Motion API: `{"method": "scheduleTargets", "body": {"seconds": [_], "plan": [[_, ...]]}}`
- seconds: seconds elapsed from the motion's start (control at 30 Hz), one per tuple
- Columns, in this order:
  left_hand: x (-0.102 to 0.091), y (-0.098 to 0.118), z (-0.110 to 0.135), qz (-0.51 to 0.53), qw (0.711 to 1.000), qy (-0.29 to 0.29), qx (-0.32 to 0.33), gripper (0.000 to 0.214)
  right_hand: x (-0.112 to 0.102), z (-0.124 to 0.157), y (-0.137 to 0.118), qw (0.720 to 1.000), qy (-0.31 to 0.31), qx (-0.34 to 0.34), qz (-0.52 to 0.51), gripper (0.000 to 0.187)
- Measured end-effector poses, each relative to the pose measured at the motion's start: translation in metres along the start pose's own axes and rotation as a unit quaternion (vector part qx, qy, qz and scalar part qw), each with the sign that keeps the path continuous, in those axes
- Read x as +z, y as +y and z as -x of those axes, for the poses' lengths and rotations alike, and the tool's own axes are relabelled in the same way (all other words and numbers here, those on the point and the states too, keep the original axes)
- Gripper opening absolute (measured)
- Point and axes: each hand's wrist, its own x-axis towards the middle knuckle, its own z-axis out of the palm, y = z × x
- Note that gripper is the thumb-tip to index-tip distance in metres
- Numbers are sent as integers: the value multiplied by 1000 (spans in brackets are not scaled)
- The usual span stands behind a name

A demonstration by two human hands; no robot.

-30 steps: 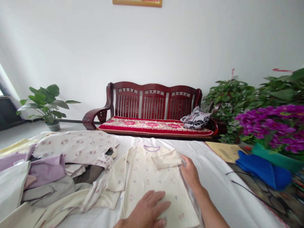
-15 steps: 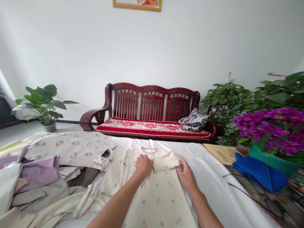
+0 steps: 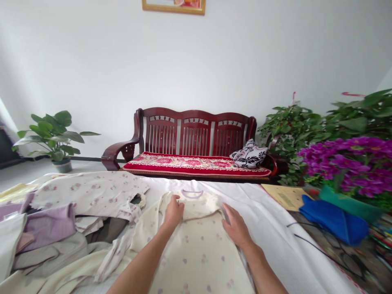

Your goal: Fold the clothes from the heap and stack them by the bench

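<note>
A cream long-sleeved shirt (image 3: 203, 249) with small pastel prints and a lilac neckline lies spread in front of me, its neck pointing away. One sleeve is laid across the chest from the right. My left hand (image 3: 173, 213) is closed on the fabric at the left end of that sleeve, fingers curled. At the right shoulder edge, my right hand (image 3: 236, 227) rests against the shirt with fingers stretched and thumb apart. The other sleeve stretches out to the left, toward the clothes pile.
Left of the shirt lie piled clothes, including a white printed top (image 3: 92, 190) and a lilac garment (image 3: 50, 228). A white cloth (image 3: 263, 228) covers the table. To the right are blue fabric (image 3: 333, 218), eyeglasses (image 3: 349, 259) and purple flowers (image 3: 358, 163). A wooden sofa (image 3: 196, 132) stands behind.
My left hand has shifted left across the chest, the sleeve end moving with it. My right hand has come slightly inward, and the right shoulder edge sits further left.
</note>
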Motion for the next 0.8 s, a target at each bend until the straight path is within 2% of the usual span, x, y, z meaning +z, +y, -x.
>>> {"method": "scheduleTargets", "body": {"seconds": [0.17,0.33,0.5,0.6,0.7,0.8], "plan": [[-2,-7,-1,-19,1000,14,-1,44,-1,0,-3,998,-32,-51,34,65],[-8,-5,-10,-68,996,43,43,44,-2,1,-3,992,-66,-94,50,66],[-14,-6,-12,-132,988,36,74,43,-2,1,-3,990,-73,-87,81,64],[-10,-7,-5,-176,971,45,153,43,-4,0,-8,991,-64,-84,78,63],[1,-13,5,-230,938,18,259,43,-9,0,-16,992,-73,-85,64,55],[12,-21,13,-266,924,-20,274,54,-12,1,-21,988,-117,-83,54,49]]}}
